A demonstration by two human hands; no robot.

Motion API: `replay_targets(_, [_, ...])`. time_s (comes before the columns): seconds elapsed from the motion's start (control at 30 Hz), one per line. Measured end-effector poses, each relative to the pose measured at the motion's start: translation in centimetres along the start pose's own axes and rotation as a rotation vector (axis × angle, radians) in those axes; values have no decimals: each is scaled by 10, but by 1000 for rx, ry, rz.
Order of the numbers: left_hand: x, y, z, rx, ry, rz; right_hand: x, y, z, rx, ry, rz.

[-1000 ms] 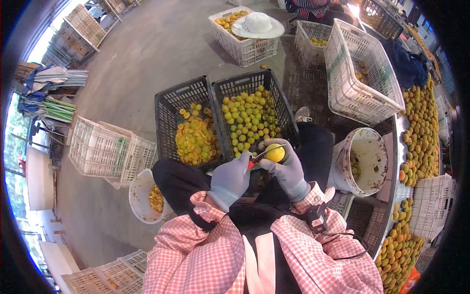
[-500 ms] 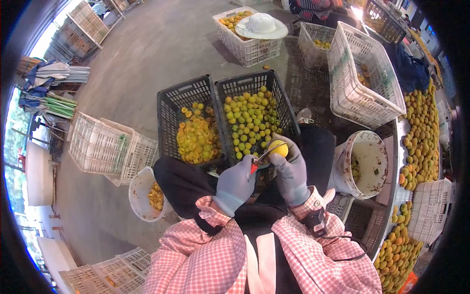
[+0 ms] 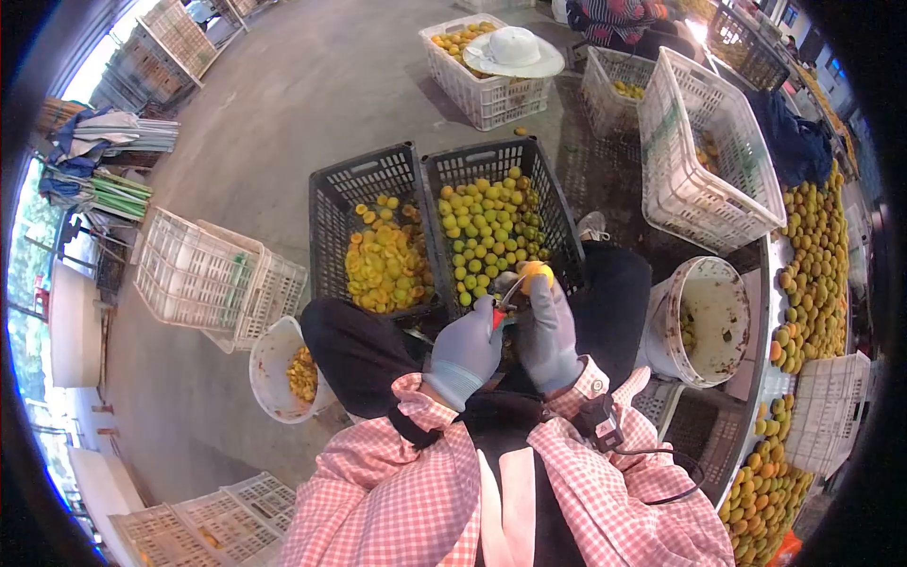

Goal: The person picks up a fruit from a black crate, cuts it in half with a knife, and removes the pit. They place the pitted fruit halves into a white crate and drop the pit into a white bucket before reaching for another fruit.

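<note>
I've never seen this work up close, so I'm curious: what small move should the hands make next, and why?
Probably ease the blade around the yellow fruit. The left hand grips the red-handled tool, with its blade close by the fruit in the right hand; the left black crate already holds cut fruit.

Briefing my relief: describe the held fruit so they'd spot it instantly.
Find the two central black crates. By the right one's near end, the gloved right hand grips a yellow fruit. Being held sets it apart from the crated fruit.
</note>
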State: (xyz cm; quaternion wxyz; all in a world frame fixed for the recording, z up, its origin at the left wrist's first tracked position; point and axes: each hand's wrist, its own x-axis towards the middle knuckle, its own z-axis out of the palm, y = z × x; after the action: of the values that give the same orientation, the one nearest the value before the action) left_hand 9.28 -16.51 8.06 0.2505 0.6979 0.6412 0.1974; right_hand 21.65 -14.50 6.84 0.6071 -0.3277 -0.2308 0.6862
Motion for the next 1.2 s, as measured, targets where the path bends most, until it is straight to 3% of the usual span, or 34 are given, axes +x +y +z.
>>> replay_targets(0.03, [0,0,1,-2,15,1,0,4,1,143,43,58])
replay_targets(0.2, [4,-14,-1,62,35,5,10,1,-6,118,-15,105])
replay_targets(0.3, [2,-18,0,47,0,7,9,-2,-8,-12,-7,-12])
replay_targets(0.37, [4,-24,-2,8,-13,11,17,-9,-17,105,-103,79])
replay_targets(0.43, [2,-30,-7,-528,-53,-78,22,-22,-21,177,3,186])
replay_targets(0.47, [3,-28,-11,-529,-59,-78,23,-27,-23,245,105,300])
replay_targets(0.53, [6,-19,-25,-1122,-114,-123,21,-26,-26,251,105,322])
replay_targets(0.63, [13,-9,-32,-977,-168,-63,11,-35,-16,153,24,331])
replay_targets(0.73, [18,2,-31,-788,-196,-40,4,-31,-20,223,3,477])
replay_targets(0.8, [19,8,-29,-533,-24,337,-2,-27,-21,12,-224,367])
replay_targets(0.83, [18,10,-32,-569,-101,329,-4,-27,-22,1,-273,353])
replay_targets(0.93, [15,9,-35,-411,-160,339,-15,-39,6,-90,-148,359])
replay_targets(0.97, [15,7,-36,-410,-160,335,-16,-41,3,-252,-303,221])
replay_targets(1.0, [15,6,-38,-343,-139,391,-16,-39,-1,-251,-304,223])
replay_targets(1.07, [17,6,-40,-275,-118,448,-15,-31,-12,-67,-245,412])
replay_targets(1.1, [17,9,-42,-234,-69,540,-14,-30,-17,-66,-244,412])
replay_targets(1.17, [20,10,-42,-193,-19,631,-13,-31,-24,-776,-455,112])
replay_targets(1.2, [20,11,-41,-92,29,709,-14,-32,-24,-774,-452,115])
